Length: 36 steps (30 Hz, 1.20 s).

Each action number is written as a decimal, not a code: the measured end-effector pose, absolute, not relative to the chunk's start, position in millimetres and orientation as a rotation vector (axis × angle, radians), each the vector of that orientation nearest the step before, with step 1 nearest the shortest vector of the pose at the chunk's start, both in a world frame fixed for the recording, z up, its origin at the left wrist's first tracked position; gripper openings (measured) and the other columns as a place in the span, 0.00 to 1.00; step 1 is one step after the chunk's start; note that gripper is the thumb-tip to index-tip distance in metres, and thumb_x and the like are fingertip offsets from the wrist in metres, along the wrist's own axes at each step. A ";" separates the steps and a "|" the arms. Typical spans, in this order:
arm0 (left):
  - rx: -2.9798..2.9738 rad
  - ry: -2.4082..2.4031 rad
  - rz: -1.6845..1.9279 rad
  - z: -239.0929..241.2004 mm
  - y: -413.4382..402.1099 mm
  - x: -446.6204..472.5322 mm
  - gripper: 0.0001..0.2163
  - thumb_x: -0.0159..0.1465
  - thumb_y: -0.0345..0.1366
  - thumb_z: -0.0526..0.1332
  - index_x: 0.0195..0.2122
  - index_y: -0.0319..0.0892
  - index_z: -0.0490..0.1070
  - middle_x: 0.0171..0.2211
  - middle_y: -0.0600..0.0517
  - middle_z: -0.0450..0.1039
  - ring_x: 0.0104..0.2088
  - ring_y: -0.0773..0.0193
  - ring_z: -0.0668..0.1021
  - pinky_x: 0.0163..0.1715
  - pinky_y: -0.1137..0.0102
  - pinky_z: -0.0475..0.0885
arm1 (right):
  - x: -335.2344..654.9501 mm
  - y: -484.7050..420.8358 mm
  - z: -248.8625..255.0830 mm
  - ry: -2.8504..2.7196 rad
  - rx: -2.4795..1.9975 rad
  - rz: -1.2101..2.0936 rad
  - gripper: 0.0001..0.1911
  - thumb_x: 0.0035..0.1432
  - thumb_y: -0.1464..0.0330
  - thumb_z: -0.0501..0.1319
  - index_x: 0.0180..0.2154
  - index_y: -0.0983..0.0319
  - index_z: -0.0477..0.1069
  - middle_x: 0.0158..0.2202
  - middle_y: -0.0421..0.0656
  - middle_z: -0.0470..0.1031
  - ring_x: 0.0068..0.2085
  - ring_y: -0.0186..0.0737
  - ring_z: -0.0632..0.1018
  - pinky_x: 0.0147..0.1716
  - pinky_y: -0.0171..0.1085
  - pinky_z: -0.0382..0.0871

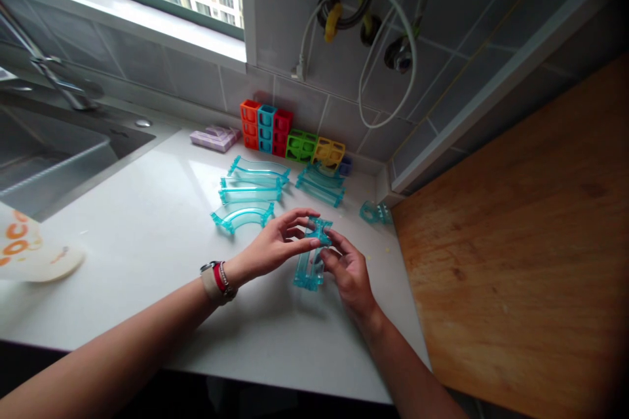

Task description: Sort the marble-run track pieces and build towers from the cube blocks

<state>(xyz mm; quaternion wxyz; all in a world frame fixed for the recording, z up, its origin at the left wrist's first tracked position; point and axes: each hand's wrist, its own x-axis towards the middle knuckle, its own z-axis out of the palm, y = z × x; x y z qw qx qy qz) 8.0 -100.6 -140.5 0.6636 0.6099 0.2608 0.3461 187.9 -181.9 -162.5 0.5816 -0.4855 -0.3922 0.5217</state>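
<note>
Both hands hold one clear teal track piece (309, 262) just above the white countertop (147, 229). My left hand (280, 245) pinches its upper end with thumb and fingers; a watch and bracelets sit on that wrist. From the right side, my right hand (348, 272) grips the piece's middle. Behind the hands lie more teal tracks: a curved one (242, 216), a straight one (250, 191), a wavy one (258, 172) and a stack (320, 183). A small teal piece (376, 212) lies at the counter's right edge.
Coloured cube blocks (289, 134) line the tiled wall beside a purple box (215, 138). A sink (54, 157) with a tap is at the left, a wooden board (521, 242) at the right. Hoses and cables (373, 33) hang on the wall.
</note>
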 end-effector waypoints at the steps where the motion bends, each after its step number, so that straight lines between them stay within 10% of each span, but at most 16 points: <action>1: 1.396 0.593 0.790 -141.0 -100.6 7.8 0.25 0.63 0.41 0.72 0.60 0.46 0.69 0.50 0.47 0.75 0.44 0.61 0.78 0.45 0.64 0.76 | 187.8 -181.8 -162.2 -0.913 -1.146 1.213 0.25 0.56 0.59 0.73 0.55 0.57 0.76 0.52 0.47 0.80 0.39 0.41 0.81 0.34 0.37 0.79; 23: 1.764 0.709 0.908 -176.9 -97.9 13.5 0.19 0.65 0.49 0.66 0.49 0.39 0.74 0.41 0.47 0.77 0.36 0.63 0.78 0.31 0.71 0.73 | 191.2 -172.2 -181.8 -1.127 -1.270 1.043 0.24 0.55 0.50 0.68 0.41 0.63 0.77 0.31 0.41 0.77 0.29 0.37 0.74 0.27 0.33 0.68; 36: 2.090 1.194 1.046 -185.3 -151.0 -17.5 0.13 0.72 0.42 0.62 0.53 0.41 0.74 0.53 0.45 0.75 0.48 0.57 0.79 0.49 0.56 0.78 | 162.4 -208.1 -183.2 -1.193 -1.398 0.809 0.30 0.57 0.41 0.62 0.35 0.63 0.77 0.29 0.43 0.79 0.25 0.38 0.77 0.25 0.35 0.71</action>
